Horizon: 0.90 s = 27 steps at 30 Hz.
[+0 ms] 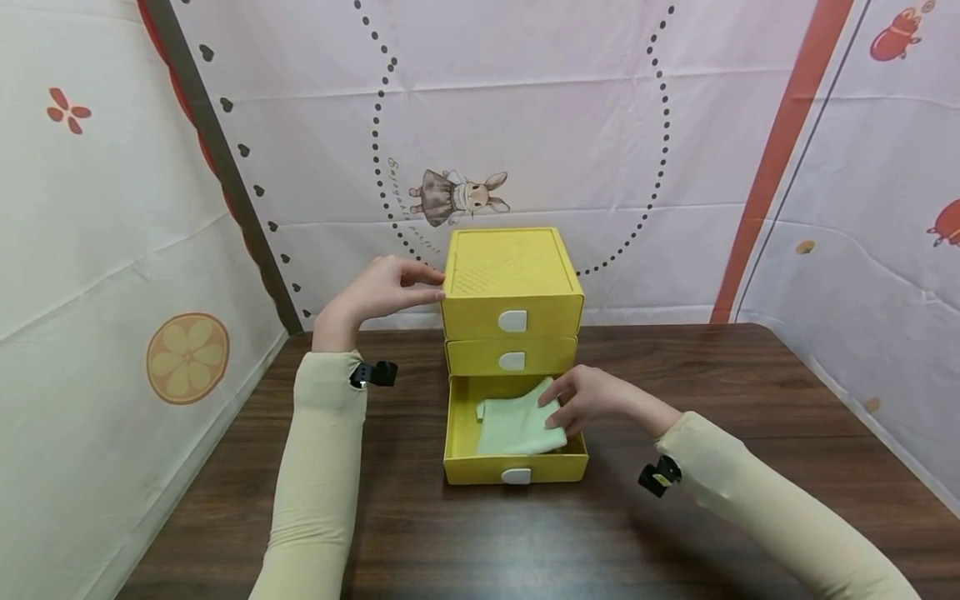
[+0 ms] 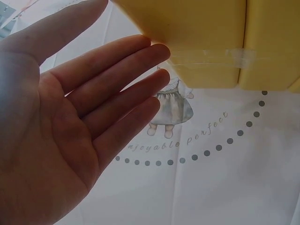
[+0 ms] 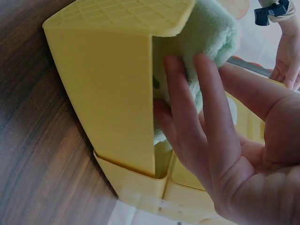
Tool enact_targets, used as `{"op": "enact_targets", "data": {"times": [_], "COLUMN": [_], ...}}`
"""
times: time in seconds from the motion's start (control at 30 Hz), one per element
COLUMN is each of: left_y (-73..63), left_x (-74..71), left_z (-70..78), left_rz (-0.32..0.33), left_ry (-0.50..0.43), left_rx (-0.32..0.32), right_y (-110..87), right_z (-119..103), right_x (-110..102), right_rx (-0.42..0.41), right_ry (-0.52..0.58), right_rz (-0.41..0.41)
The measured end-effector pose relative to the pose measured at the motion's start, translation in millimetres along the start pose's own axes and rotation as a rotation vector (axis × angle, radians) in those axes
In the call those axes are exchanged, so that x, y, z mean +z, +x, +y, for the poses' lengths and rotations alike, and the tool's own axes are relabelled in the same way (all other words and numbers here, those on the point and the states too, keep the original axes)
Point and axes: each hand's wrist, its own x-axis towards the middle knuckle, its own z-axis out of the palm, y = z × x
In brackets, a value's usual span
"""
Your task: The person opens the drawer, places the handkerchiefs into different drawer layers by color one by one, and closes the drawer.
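A stack of yellow drawers (image 1: 510, 315) with white pull tabs stands on the brown table, its bottom drawer (image 1: 480, 472) pulled out. Inside that drawer lies a folded, fuzzy pale green cloth (image 1: 513, 425), its right side raised near the wall. My right hand (image 1: 588, 398) reaches over the drawer's right side and touches the cloth with spread fingers (image 3: 211, 98). Part of the cloth is hidden behind the fingers in the right wrist view. At the stack's upper left, my left hand (image 1: 386, 287) rests its fingertips against the top unit, fingers straight and palm bare (image 2: 70, 126).
The upper two drawers are closed. Behind the stack hangs a pale printed cloth (image 1: 525, 142) with a rabbit figure, and similar cloth borders both sides of the dark wooden table (image 1: 405, 533). Clear tape (image 2: 234, 58) crosses the units' side.
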Motion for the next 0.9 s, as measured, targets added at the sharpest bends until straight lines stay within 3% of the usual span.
{"op": "enact_targets", "data": {"times": [0.37,0.9], "left_y": [2.1,1.9], "left_x": [0.2,0.0], "left_z": [-1.8,-3.4], "left_rz": [-0.005,0.003], "left_ry": [-0.004,-0.007], "left_rx": [0.006,0.01], "right_y": [9.4,17.3], "right_z": [0.4,-3.5], "right_x": [2.4,5.9], "right_rx": [0.025,0.045], "right_ry": [0.023,-0.033], "right_rz": [-0.003,0.043]}}
